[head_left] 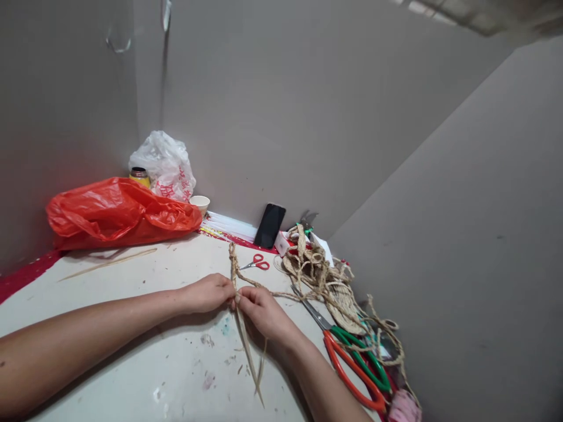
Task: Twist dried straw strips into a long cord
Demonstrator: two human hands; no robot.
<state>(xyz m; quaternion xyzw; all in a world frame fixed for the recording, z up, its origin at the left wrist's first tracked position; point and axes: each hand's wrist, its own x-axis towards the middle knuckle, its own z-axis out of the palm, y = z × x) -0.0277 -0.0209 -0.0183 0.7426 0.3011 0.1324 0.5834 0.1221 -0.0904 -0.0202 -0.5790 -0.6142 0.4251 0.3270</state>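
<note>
My left hand (214, 292) and my right hand (259, 308) meet at the middle of the table, fingers pinched together on a braid of straw (233, 266). The braided part runs away from me above the fingers, ending in a thicker, folded top. Below my hands, loose flat straw strands (248, 351) hang toward the table's near side. A thin twisted straw cord (281, 294) leads from the braid past my right hand to a heap of straw rope (314, 264) on the right. The fingertips partly hide the gripped spot.
Small red-handled scissors (258, 263) lie just beyond my hands. Large shears (352, 357) with orange and green handles rest at right. Behind are a black phone (270, 225), a red plastic bag (123, 211), a white bag (165, 164) and a small cup (200, 203). Grey walls enclose the table (145, 357).
</note>
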